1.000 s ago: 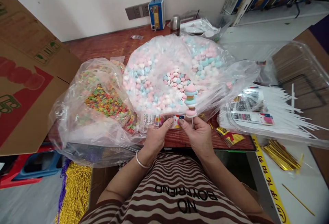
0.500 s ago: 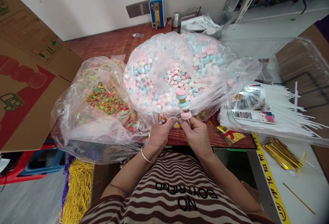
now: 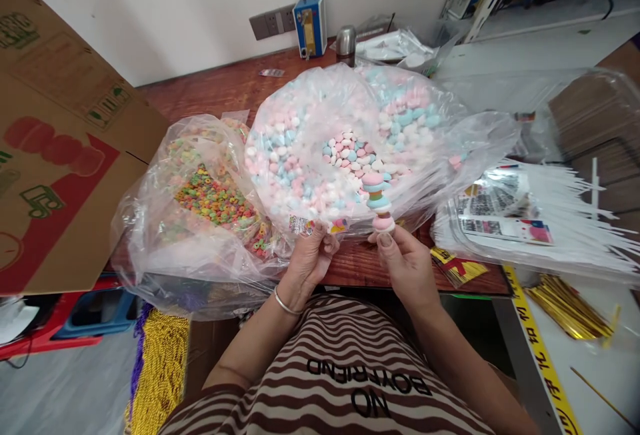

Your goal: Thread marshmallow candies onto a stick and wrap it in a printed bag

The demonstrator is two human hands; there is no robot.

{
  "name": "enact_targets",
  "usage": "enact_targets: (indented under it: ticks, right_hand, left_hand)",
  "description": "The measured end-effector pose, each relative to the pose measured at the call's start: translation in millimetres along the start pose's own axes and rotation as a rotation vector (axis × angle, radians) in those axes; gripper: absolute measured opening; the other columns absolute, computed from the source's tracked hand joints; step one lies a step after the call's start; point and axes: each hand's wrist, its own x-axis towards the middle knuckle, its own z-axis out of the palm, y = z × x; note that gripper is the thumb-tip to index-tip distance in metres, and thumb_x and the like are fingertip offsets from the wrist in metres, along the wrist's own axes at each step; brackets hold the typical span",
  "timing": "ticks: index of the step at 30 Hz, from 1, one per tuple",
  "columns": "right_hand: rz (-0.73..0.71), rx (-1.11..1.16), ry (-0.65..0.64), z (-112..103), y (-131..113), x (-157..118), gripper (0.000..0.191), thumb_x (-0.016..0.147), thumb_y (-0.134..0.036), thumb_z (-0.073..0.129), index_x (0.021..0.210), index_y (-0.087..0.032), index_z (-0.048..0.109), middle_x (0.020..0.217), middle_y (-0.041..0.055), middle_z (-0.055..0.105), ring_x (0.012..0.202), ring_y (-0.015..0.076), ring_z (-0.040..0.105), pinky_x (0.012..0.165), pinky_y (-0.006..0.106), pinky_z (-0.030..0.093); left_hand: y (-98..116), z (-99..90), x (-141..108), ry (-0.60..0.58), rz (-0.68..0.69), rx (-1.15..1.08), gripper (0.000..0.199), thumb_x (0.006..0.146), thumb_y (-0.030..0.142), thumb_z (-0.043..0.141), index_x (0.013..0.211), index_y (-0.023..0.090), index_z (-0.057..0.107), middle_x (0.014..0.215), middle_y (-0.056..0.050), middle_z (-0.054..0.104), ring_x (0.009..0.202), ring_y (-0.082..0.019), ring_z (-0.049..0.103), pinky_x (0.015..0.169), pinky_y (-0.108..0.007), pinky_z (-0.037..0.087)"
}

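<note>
Pink-and-blue candy skewer [image 3: 379,200] pinched in right hand [image 3: 407,262]; left hand [image 3: 309,258] grips printed wrapper [image 3: 301,225]; bare table edge [image 3: 357,275] between them.

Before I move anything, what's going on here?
A person's right hand holds up a stack of pink and blue sweets. Their left hand pinches a small printed wrapper, apart from the stack. Just beyond the hands, an open bag of pink, white and blue sweets sits on the table, beside an open bag of small coloured rings. A bunch of white sticks lies over to the right.
</note>
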Motion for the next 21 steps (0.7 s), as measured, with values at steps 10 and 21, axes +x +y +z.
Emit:
enact_targets:
  ticks: [10,21]
  right_hand:
    - [-0.269,-0.293,-0.144,-33.7,-7.9,-25.2,0.018,0.1,-0.021,0.053,0.097,-0.02,0.071,0.068,-0.0044,0.059,0.055,0.0095,0.052,0.056,0.02,0.042]
    - [-0.28,-0.323,-0.146,-45.2,-16.8,-24.6,0.019,0.099,-0.02,0.054,0.1,-0.023,0.073,0.065,-0.0048,0.058,0.052,0.0102,0.05,0.052,0.022,0.04]
  left_hand:
    - [7.6,-8.0,7.2,-0.069,0.025,-0.062,0.06,0.052,0.051,0.097,0.06,0.016,0.048,0.051,0.008,0.043,0.047,-0.003,0.034,0.047,-0.019,0.032]
    - [13.9,-0.8,2.6,-0.021,0.123,0.097,0.066,0.041,0.051,0.1,0.066,0.017,0.048,0.061,0.008,0.043,0.053,-0.003,0.032,0.045,-0.018,0.027]
